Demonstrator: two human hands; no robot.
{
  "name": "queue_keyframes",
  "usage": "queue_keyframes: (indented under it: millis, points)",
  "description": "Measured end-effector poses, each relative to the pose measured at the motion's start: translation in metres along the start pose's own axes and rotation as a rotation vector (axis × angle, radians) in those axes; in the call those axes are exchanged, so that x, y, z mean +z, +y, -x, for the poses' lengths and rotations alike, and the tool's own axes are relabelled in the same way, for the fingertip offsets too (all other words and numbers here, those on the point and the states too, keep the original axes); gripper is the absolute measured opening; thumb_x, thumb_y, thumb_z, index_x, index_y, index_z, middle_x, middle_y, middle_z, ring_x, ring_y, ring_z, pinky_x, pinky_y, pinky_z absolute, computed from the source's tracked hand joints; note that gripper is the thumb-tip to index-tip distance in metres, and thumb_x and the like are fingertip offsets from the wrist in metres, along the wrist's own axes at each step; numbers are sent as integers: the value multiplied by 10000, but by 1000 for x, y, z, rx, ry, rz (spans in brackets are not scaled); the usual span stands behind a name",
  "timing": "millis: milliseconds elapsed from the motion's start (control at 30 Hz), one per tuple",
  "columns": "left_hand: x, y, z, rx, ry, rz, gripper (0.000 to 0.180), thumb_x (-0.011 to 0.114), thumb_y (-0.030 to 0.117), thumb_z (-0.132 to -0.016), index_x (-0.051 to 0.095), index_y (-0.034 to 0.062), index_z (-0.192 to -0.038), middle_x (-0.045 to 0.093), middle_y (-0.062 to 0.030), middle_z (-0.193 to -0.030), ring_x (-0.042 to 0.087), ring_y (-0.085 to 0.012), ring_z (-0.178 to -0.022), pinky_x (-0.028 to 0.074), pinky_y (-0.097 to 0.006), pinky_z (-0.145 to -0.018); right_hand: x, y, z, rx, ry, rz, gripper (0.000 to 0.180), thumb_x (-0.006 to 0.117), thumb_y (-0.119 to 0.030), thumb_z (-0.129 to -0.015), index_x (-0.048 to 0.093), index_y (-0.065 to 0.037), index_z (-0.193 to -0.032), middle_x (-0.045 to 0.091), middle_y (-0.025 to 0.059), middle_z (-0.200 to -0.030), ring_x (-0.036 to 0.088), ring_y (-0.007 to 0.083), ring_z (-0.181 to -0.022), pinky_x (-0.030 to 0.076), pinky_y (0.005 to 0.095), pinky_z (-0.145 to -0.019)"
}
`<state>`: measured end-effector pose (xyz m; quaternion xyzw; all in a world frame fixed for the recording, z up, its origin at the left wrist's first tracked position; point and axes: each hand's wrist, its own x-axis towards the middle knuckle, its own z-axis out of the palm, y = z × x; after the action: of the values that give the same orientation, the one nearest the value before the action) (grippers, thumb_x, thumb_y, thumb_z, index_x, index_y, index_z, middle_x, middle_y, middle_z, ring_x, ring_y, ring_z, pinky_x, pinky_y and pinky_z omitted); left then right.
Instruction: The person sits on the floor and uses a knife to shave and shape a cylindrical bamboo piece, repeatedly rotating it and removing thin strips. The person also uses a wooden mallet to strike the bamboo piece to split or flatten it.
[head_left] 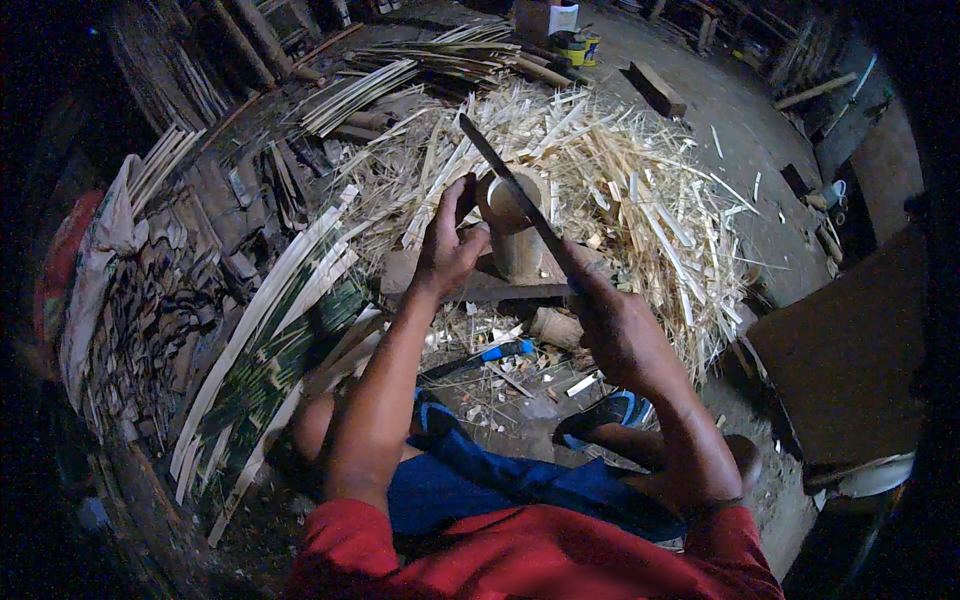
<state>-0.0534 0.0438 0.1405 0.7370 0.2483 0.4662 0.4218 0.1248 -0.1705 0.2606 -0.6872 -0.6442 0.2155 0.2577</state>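
My right hand [622, 335] is wrapped round the handle of a long machete [500, 168], its dark blade slanting up to the left across a short, round, pale wooden or bamboo section [505, 205]. My left hand [450, 240] curves against the section's left edge, thumb low and fingers high; the far side of its grip is hidden. Directly below is an upright round post [518, 256], standing at a flat wooden board [475, 285]. Nearer my feet lie a second knife or tool with a blue handle [508, 351] and a short round piece [556, 328].
Pale shavings [640, 215] heap behind and to the right of the post. Long split strips [262, 312] lie on the left, beside dark scraps [165, 300]. More strips [370, 95], a wooden block [657, 90] and yellow tins [577, 50] are farther back. A brown panel [845, 350] stands right.
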Motion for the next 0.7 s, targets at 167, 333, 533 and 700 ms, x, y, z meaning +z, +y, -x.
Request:
queue_keyframes:
  millis: [167, 333, 533, 700]
  points:
    - [1, 12, 0, -5, 38, -141, 654, 677, 135, -840, 386, 38, -1417, 563, -206, -1357, 560, -319, -1273, 498, -413, -993, 5, 3, -2, -14, 27, 14, 618, 504, -121, -1017, 300, -271, -1580, 688, 151, -847, 667, 267, -637, 537, 444, -641]
    - [0, 18, -3, 42, 57, -199, 626, 706, 203, -808, 429, 15, -1337, 572, -217, -1317, 575, -354, -1227, 465, -428, -1026, 7, 1, -1, 14, 39, 32, 617, 513, -125, -1015, 307, -271, -1578, 697, 136, -858, 653, 227, -639, 541, 415, -630]
    - [-5, 11, -3, 126, 117, -287, 591, 726, 254, -775, 467, 32, -1257, 539, -233, -1290, 520, -386, -1262, 415, -448, -1063, 5, -2, -1, 14, 23, 7, 617, 510, -126, -1016, 304, -275, -1579, 702, 132, -873, 648, 222, -627, 545, 404, -625]
    - [-8, 7, -3, 191, 120, -398, 562, 745, 277, -762, 496, 58, -1216, 471, -270, -1351, 445, -439, -1321, 388, -474, -1088, 5, -5, -1, 89, -23, -14, 627, 506, -122, -1015, 295, -278, -1583, 699, 137, -867, 646, 224, -622, 544, 399, -626]
